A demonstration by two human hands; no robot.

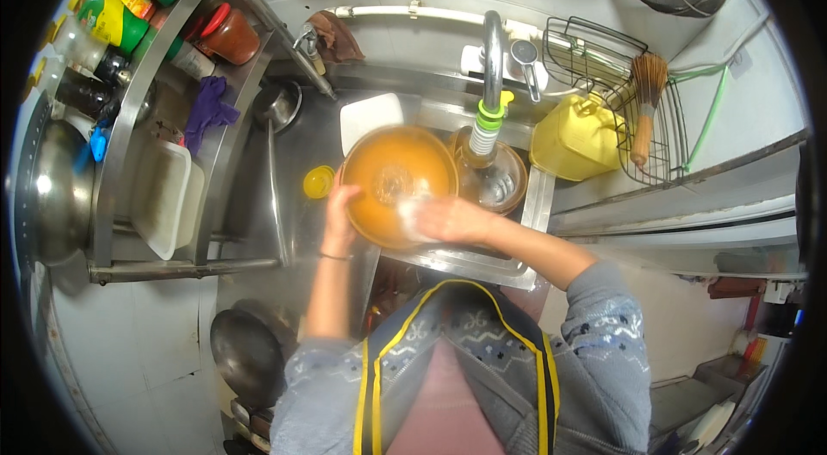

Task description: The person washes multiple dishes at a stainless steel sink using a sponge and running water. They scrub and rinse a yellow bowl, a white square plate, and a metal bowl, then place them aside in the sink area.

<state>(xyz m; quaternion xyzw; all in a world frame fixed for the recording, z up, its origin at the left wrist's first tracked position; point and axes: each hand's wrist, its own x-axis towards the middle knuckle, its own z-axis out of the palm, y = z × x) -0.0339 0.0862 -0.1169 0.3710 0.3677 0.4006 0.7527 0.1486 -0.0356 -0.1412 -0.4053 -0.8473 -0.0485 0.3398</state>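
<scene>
An orange-brown round bowl (371,219) is held tilted over the left edge of the sink, with some liquid or suds at its bottom. My left hand (342,203) grips its left rim. Blurred by motion, my right hand (446,219) presses a white cloth or pad (411,217) against the inside of the bowl's lower right. Behind it, in the sink, stands another round bowl (512,180) under the faucet (493,61), partly hidden. A small yellow cup or lid (319,182) lies on the steel counter by my left hand, and a white tray or board (371,116) is behind the bowl.
A long-handled ladle (278,106) lies on the counter at left, beside a metal shelf (139,86) holding jars and bottles. Right of the sink are a yellow plastic jug (572,138) and a wire rack (659,151) with a brush (645,109). A wok (245,351) stands at lower left.
</scene>
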